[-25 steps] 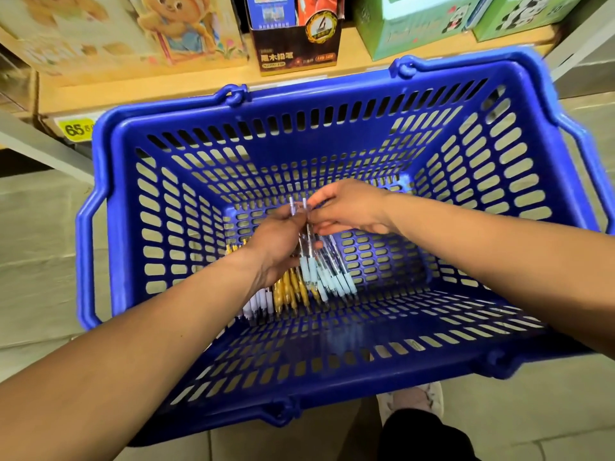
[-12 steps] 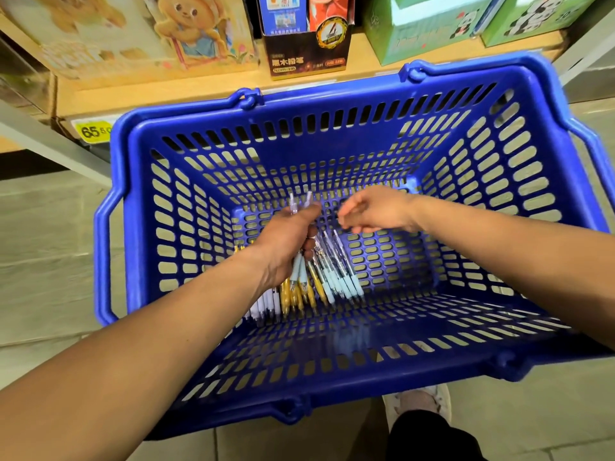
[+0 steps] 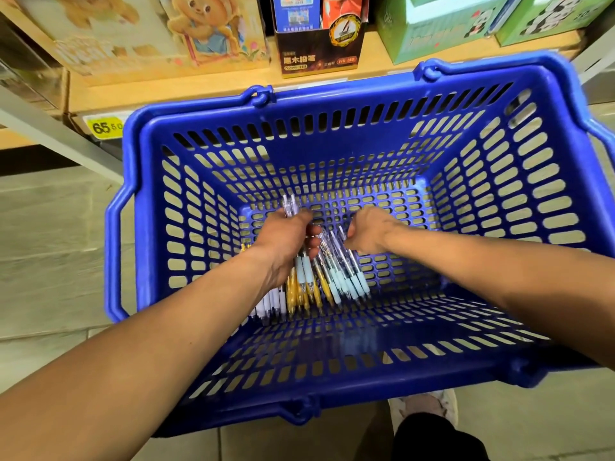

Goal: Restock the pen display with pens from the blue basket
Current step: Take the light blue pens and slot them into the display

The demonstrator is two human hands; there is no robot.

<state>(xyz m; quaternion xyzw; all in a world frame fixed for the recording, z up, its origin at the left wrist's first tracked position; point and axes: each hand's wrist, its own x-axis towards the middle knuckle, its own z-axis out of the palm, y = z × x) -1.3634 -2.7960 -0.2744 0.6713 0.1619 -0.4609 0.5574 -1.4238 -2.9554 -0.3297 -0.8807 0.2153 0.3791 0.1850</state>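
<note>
Solid royal blue over the slotted basket (image 3: pixel 332 98). Inside: pale-blue-grip pens (image 3: pixel 349 284), yellow-grip pens (image 3: pixel 294 294) left of them, white-grip pens (image 3: pixel 269 302) leftmost. Yellow with black digits on the far-left price tag (image 3: pixel 101 128); green, panda-printed, the far-right boxes (image 3: pixel 432 31).

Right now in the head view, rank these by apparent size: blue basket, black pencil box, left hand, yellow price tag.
1. Blue basket, by far.
2-3. Black pencil box and left hand: look alike; box is cropped and farther, so unranked.
4. Yellow price tag.
</note>
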